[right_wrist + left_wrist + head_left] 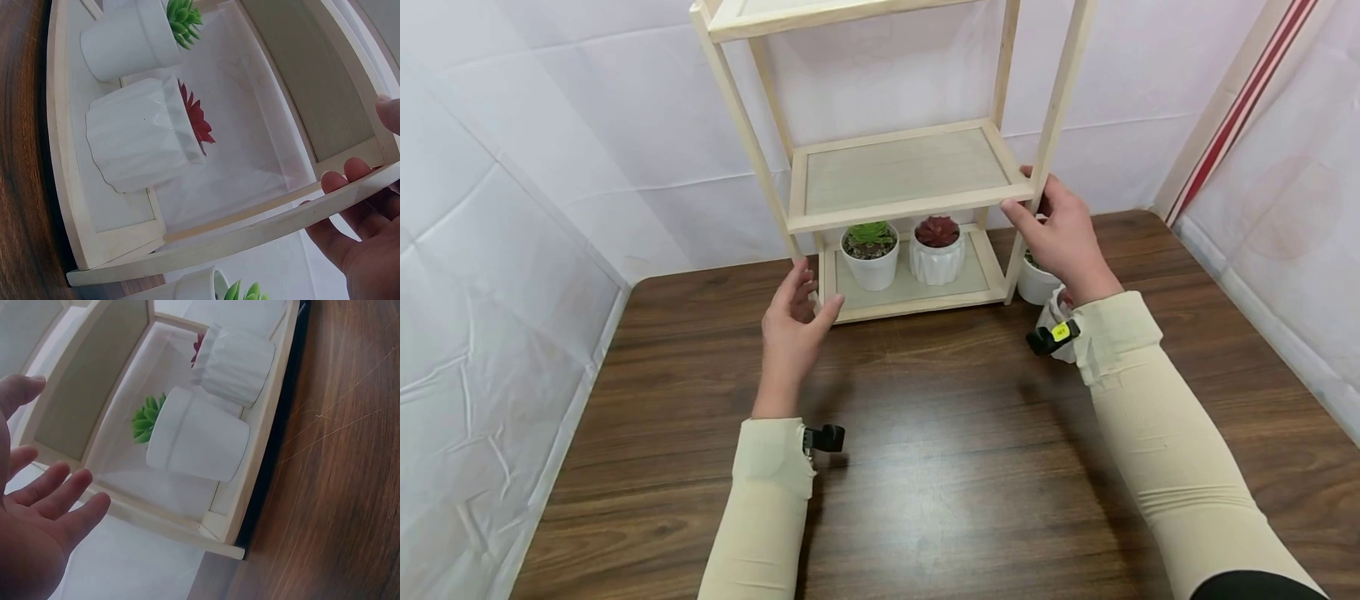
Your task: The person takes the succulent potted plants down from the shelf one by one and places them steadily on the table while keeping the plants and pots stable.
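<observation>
A light wooden shelf rack (917,212) stands upright at the back of the table. On its bottom shelf, side by side, sit a green succulent in a smooth white pot (874,272) and a red succulent in a ribbed white pot (937,260). My right hand (1063,237) grips the rack's right front post (269,234) at middle-shelf height, fingers curled round the wood and thumb by the shelf edge. Beside the lower left front post is my left hand (792,325), holding nothing. Its fingers are spread and relaxed in the left wrist view.
Two more white pots stand to the right of the rack, one with green leaves (1037,285), the other (1049,315) partly hidden by my right wrist. White sheeting (587,125) hangs behind and at both sides of the dark wooden table (910,467).
</observation>
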The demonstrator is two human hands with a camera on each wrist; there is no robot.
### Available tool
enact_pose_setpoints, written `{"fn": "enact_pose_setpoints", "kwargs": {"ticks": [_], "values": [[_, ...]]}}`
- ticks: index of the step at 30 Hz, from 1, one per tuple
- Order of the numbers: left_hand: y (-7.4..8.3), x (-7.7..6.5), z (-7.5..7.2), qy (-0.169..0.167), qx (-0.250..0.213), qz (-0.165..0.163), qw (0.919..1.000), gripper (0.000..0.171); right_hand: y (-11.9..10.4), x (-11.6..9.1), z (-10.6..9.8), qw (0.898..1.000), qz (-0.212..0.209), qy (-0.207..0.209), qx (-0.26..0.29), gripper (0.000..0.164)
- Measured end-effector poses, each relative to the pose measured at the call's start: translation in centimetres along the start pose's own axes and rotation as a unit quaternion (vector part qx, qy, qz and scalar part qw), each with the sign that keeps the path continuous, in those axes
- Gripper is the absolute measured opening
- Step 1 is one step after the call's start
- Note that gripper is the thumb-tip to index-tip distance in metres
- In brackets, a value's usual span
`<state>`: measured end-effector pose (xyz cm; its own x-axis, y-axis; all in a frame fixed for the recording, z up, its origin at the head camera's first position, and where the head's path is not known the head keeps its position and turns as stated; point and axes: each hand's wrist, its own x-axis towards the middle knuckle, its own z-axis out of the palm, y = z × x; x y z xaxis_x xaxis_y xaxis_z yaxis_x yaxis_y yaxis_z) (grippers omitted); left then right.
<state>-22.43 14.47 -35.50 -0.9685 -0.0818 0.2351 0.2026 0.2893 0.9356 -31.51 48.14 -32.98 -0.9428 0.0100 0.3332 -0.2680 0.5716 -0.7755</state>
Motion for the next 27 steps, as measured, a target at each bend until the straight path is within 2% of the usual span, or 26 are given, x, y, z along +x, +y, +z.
{"fn": "enact_pose_setpoints", "kwargs": {"ticks": [6,8,16,27], "values": [[-2.8,1.4,0.6,-0.044,-0.014,0.008,0.9989,0.078,0.1,0.0,0.0,1.000,-0.002,0.002,0.001,0.063],[-3.3,1.6,0.8,-0.057,-0.012,0.013,0.9982,0.080,0.0,-0.1,0.0,1.000,-0.002,0.002,0.001,0.063],[-3.9,2.0,1.3,-0.073,0.007,0.012,0.9972,0.084,0.0,0.0,0.0,1.000,-0.008,0.003,0.002,0.061],[-4.4,2.9,1.8,-0.087,0.026,-0.012,0.9958,0.090,0.2,0.0,0.1,1.000,-0.005,0.001,0.005,0.061]]}}
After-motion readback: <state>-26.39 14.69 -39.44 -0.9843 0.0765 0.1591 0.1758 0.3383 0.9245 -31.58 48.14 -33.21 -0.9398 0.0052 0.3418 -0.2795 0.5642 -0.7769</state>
